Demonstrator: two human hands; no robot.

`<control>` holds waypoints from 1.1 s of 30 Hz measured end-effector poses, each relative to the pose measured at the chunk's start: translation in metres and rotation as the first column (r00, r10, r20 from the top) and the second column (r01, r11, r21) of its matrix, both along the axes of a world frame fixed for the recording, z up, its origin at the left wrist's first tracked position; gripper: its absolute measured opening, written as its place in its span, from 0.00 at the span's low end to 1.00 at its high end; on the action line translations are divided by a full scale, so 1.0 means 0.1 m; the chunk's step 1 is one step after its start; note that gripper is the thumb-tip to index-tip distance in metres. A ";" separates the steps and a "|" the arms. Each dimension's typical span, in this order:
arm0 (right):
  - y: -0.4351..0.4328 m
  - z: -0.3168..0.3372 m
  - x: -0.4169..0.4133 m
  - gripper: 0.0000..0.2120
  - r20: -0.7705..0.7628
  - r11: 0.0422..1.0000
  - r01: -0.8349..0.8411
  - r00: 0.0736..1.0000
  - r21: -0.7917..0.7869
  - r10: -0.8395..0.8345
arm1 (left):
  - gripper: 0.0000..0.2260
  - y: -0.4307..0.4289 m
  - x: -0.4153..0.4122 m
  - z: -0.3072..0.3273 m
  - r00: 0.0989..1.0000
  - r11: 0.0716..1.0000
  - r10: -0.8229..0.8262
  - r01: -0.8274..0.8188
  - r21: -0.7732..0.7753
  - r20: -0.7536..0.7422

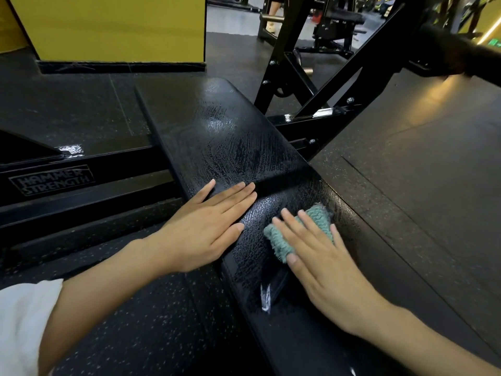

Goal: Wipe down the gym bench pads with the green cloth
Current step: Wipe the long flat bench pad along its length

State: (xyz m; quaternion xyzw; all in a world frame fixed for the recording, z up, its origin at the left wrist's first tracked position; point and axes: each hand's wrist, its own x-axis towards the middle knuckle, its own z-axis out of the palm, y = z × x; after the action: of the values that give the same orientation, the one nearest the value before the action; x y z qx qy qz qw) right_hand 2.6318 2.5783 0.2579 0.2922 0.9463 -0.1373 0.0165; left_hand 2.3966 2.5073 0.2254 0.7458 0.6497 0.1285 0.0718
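A long black bench runs from near me to the upper middle, split into a far pad and a near pad with a seam between. Wet streaks cover both pads. The green cloth lies on the near pad just below the seam. My right hand presses flat on the cloth, fingers spread, and hides most of it. My left hand rests flat on the bench's left edge at the seam, fingers together, holding nothing.
A black steel frame with bolts rises to the right of the far pad. A low black beam marked Hammer Strength lies on the left. Dark speckled rubber floor surrounds the bench. A yellow wall and other machines stand farther back.
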 end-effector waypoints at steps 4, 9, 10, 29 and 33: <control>-0.39 -0.08 0.00 0.25 -0.018 0.986 -0.156 0.987 0.055 0.158 | 0.31 0.01 -0.01 -0.01 1.000 1.000 0.008 -0.008 0.000 -0.028; -0.47 -0.10 0.05 0.24 -0.015 0.957 -0.275 0.961 0.087 0.278 | 0.30 0.00 -0.01 -0.01 1.000 1.000 0.003 -0.003 0.020 -0.019; -0.43 -0.10 0.05 0.24 -0.031 0.954 -0.293 0.955 0.060 0.296 | 0.30 -0.01 -0.01 -0.02 1.000 1.000 0.001 -0.001 0.026 -0.018; 0.18 0.00 -0.17 0.28 -0.015 0.993 -0.118 0.993 -0.021 0.118 | 0.30 -0.04 0.07 0.03 0.997 0.997 0.065 -0.067 -0.038 -0.048; -0.36 -0.01 0.18 0.26 -0.023 0.969 -0.236 0.972 -0.066 0.235 | 0.30 -0.02 0.08 -0.02 0.995 0.997 0.079 -0.080 -0.004 -0.063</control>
State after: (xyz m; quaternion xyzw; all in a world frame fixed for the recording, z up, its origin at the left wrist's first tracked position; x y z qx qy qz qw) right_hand 2.6501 2.5425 0.2567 0.1761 0.9691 -0.1688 0.0357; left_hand 2.4044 2.5051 0.2237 0.7228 0.6813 0.1054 0.0486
